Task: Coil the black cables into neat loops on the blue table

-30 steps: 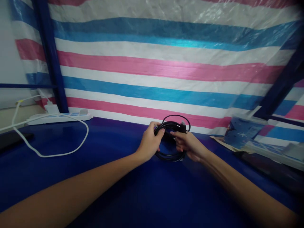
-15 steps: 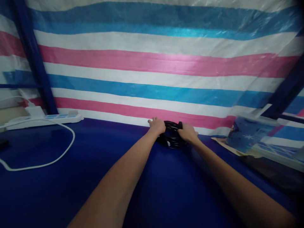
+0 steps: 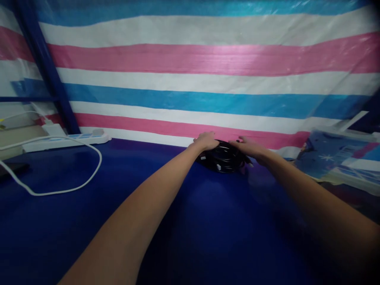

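Note:
A coil of black cable (image 3: 227, 158) lies on the blue surface against the striped sheet, with small white tags on its near and left side. My left hand (image 3: 207, 141) rests at the coil's far left edge, fingers stretched out and not wrapped round it. Over the right side is my right hand (image 3: 249, 147), its fingers extended and apart, touching or just above the cable. A dark cable end with a light tip sticks out under that hand. Both hands partly hide the coil's outer edge.
A white power strip (image 3: 69, 141) with a plugged-in white charger (image 3: 54, 128) stands at the back left; a white cord (image 3: 63, 192) loops forward. A blue bag with a snowflake (image 3: 316, 154) sits at right. The striped sheet (image 3: 184, 83) closes off the back.
The coil now lies flatter, and my fingers have loosened from their grip on it. My right hand has spread outward. The whole view has shifted slightly.

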